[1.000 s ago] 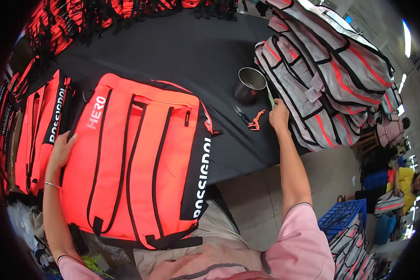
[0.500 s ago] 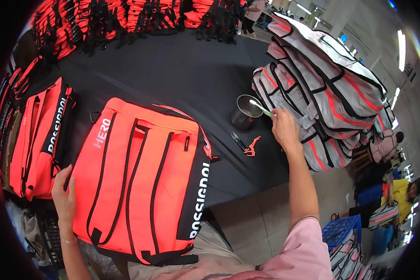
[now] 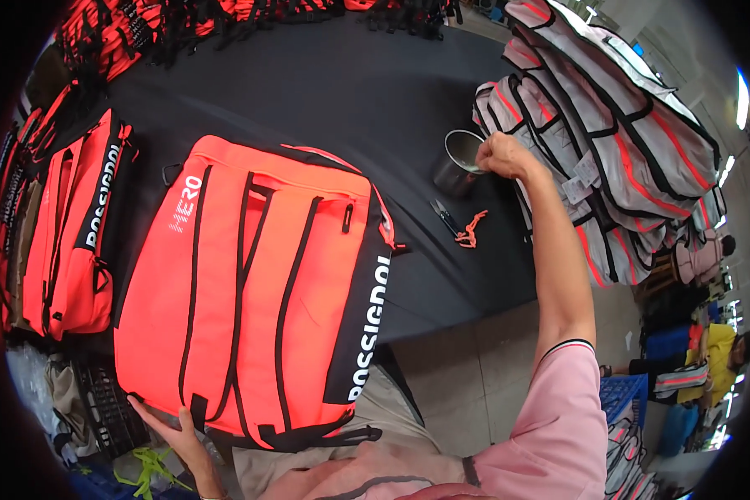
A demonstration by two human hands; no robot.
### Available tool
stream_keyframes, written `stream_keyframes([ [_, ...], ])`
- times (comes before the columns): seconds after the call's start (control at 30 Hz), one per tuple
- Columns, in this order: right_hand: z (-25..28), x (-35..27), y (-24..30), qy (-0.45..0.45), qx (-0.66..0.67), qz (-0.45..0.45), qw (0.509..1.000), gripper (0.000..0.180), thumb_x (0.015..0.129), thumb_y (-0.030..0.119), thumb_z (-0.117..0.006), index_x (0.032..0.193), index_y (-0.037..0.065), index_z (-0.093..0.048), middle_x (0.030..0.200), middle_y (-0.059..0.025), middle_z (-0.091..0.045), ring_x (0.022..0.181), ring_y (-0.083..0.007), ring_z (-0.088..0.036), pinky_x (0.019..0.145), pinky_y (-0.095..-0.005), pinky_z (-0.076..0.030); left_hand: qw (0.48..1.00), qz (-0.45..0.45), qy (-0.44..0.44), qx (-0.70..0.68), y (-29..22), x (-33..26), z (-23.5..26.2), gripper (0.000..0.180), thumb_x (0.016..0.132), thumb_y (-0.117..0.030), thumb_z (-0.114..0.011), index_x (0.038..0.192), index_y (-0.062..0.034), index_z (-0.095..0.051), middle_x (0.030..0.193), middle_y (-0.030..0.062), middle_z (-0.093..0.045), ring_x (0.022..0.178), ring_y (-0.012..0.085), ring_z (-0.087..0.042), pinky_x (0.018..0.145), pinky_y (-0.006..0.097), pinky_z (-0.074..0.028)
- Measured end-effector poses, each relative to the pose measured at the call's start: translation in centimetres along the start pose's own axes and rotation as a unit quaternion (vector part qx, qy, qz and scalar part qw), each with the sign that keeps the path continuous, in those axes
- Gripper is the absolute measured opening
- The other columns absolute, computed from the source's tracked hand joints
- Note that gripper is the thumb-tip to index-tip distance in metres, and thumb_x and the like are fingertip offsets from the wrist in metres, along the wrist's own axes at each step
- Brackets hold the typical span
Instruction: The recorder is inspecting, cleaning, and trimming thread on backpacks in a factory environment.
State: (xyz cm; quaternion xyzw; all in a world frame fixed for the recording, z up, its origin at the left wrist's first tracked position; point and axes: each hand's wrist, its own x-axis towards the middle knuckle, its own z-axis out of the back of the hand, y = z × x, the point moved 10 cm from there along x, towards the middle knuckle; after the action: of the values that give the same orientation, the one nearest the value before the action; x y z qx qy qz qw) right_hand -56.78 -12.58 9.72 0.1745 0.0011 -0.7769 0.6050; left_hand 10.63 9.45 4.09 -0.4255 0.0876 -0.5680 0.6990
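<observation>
A bright orange-red backpack [image 3: 250,292] with black trim, white lettering and two shoulder straps lies before me, its near end over my lap. My left hand [image 3: 175,432] is at its lower left corner, fingers spread against the bottom edge. My right hand [image 3: 505,156] is closed at the rim of a grey metal cup [image 3: 456,173]. Its fingers are pinched round a slim white-and-green brush, now hidden by the hand and cup. Near the cup lie small black-handled thread snips [image 3: 445,217] and a tangle of orange cord [image 3: 472,231].
The table has a black cover [image 3: 333,92]. Another orange backpack [image 3: 71,242] stands at the left. Grey bags with orange stripes [image 3: 608,142] are piled at the right; orange strapped pieces [image 3: 183,29] line the far edge. A person in yellow [image 3: 721,358] sits far right.
My right hand has brought the brush to the cup, where it drops out of sight. My left hand has slid from the backpack's left side to its bottom corner. The view has shifted.
</observation>
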Motion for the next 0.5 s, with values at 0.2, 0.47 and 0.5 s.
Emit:
stream_keyframes([
  [0.2, 1.2, -0.8, -0.3, -0.147, -0.107, -0.054, 0.982, 0.023, 0.085, 0.016, -0.056, 0.1, 0.009, -0.072, 0.108, -0.0215, -0.068, 0.103, -0.0383, -0.065, 0.087, -0.0482, -0.052, 0.954, 0.2, -0.015, -0.224, 3.0, -0.6, -3.0, 0.096, 0.088, -0.009, -0.067, 0.156, -0.0158, 0.0, 0.162, 0.0104, -0.002, 0.147, 0.0239, -0.011, 0.118, 0.04, -0.013],
  [0.47, 2.6, -1.0, -1.1, -0.125, -0.189, -0.015, 0.974, 0.026, 0.087, 0.017, -0.051, 0.099, 0.006, -0.071, 0.106, -0.0226, -0.068, 0.101, -0.0388, -0.066, 0.085, -0.0487, -0.053, 0.909, 0.203, 0.098, -0.35, 3.9, 4.8, -1.6, 0.093, 0.084, 0.001, -0.065, 0.156, -0.0119, -0.008, 0.153, 0.0145, -0.03, 0.135, 0.0262, -0.039, 0.112, 0.038, -0.032],
  [0.5, 3.8, -2.8, 0.4, -0.137, -0.188, -0.02, 0.972, 0.025, 0.087, 0.017, -0.052, 0.098, 0.007, -0.072, 0.105, -0.0221, -0.068, 0.099, -0.0389, -0.066, 0.085, -0.0485, -0.053, 0.897, 0.206, 0.135, -0.366, 4.4, 5.3, -1.5, 0.093, 0.084, 0.001, -0.064, 0.156, -0.0119, -0.007, 0.153, 0.0144, -0.03, 0.134, 0.0262, -0.04, 0.111, 0.038, -0.034],
])
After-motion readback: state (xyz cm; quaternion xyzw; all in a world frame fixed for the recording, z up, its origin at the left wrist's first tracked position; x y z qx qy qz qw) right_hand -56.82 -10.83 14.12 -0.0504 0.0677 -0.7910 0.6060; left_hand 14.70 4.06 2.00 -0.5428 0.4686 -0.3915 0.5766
